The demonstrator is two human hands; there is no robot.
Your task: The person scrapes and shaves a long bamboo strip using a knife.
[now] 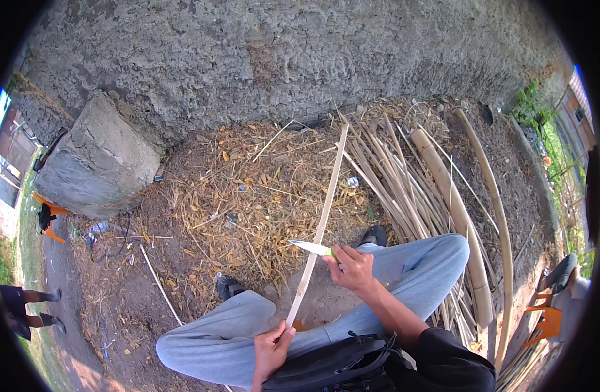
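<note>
A long, pale bamboo strip (327, 202) slants up and away from my lap, its far end near the wall. Its near end is gripped by my left hand (272, 346), thumb along the strip. My right hand (353, 266) is closed round the green handle of a knife (311, 248). The blade points left and crosses the strip around its middle; whether the edge touches the strip I cannot tell. Most of the handle is hidden in my fingers.
Split bamboo strips (394, 189) and thick bamboo poles (447, 189) lie to my right. Dry leaves and shavings (261, 189) cover the ground ahead. A rough wall (300, 59) stands behind, with a concrete block (104, 157) at left. Other people's legs (42, 307) show at far left.
</note>
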